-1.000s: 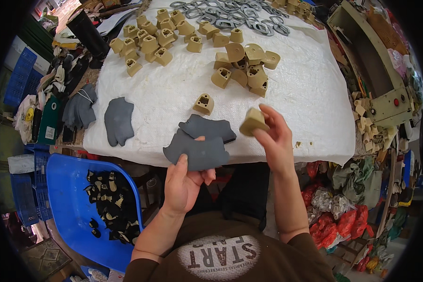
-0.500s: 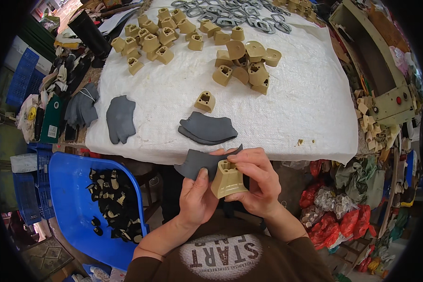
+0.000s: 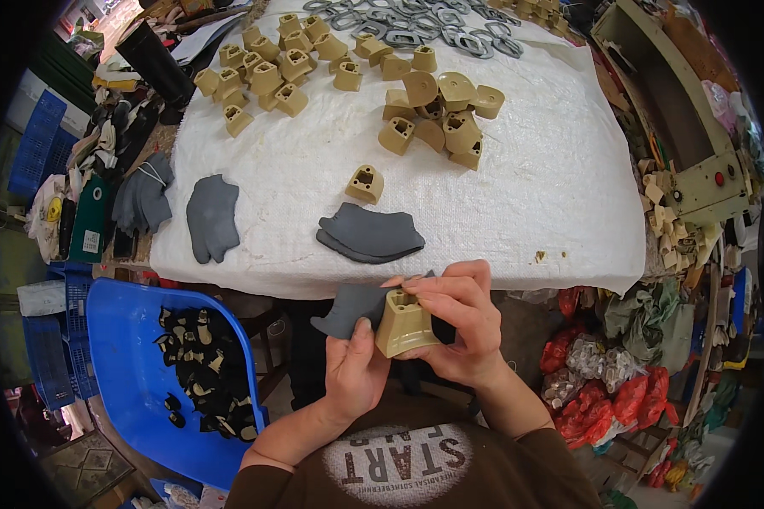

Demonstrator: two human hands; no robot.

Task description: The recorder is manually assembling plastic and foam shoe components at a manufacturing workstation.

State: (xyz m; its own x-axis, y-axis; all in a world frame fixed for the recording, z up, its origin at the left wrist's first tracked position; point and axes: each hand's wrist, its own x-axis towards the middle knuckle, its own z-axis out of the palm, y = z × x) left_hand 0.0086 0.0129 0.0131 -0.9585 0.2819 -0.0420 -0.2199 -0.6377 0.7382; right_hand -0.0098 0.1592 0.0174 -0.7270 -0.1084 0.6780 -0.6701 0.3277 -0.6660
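Note:
Just off the table's near edge, a beige shoe heel (image 3: 404,328) is held with its holed end up. A curved dark grey leather-like piece (image 3: 348,310) runs behind it and sticks out on the left. My left hand (image 3: 354,375) pinches this piece beside the heel, thumb in front. Closed on the heel's right side is my right hand (image 3: 469,332), its fingertips at the holed end. Part of the grey piece is hidden behind the heel and fingers. On the table beyond lie a small stack of grey pieces (image 3: 370,233) and a single heel (image 3: 365,184).
White woven sheeting (image 3: 297,178) covers the table. Farther back are heel piles (image 3: 267,78) and grey rings (image 3: 416,21). Another grey piece (image 3: 212,219) and a tied bundle (image 3: 144,197) lie left. A blue tub (image 3: 123,373) with black covered heels stands lower left; red bags (image 3: 586,416) lie right.
The view has shifted slightly. The right fingers have bent more over the heel's top, and the right end of the grey piece now shows less. Both hands keep their hold.

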